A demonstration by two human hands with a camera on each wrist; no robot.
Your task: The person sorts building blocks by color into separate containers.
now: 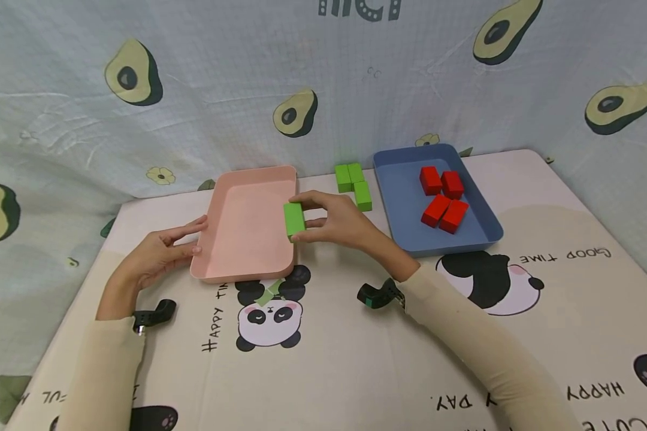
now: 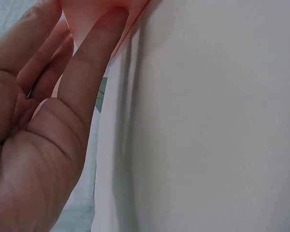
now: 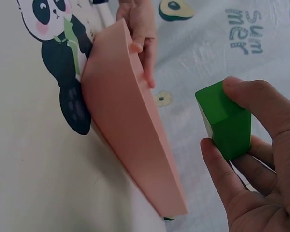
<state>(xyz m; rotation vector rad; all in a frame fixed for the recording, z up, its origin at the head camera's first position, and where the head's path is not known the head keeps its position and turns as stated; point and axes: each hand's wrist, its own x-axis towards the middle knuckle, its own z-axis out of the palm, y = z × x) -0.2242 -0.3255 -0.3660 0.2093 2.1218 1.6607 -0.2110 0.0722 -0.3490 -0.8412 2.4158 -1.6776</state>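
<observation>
In the head view the right hand (image 1: 336,221) pinches a green block (image 1: 294,219) at the right rim of the pink tray (image 1: 248,224). The right wrist view shows this green block (image 3: 227,121) between the thumb and fingers of the right hand (image 3: 270,159), with the outer wall of the pink tray (image 3: 130,116) beside it. At the tray's left edge the left hand (image 1: 159,254) touches the rim with its fingers and thumb. The left wrist view has the left hand (image 2: 48,111) with its fingertips on the pink tray (image 2: 94,12).
Several green blocks (image 1: 362,196) lie together between the trays. A blue tray (image 1: 404,203) on the right holds several red blocks (image 1: 434,211). A patterned cloth (image 1: 323,371) covers the table, and a curtain with avocado prints (image 1: 221,78) hangs behind.
</observation>
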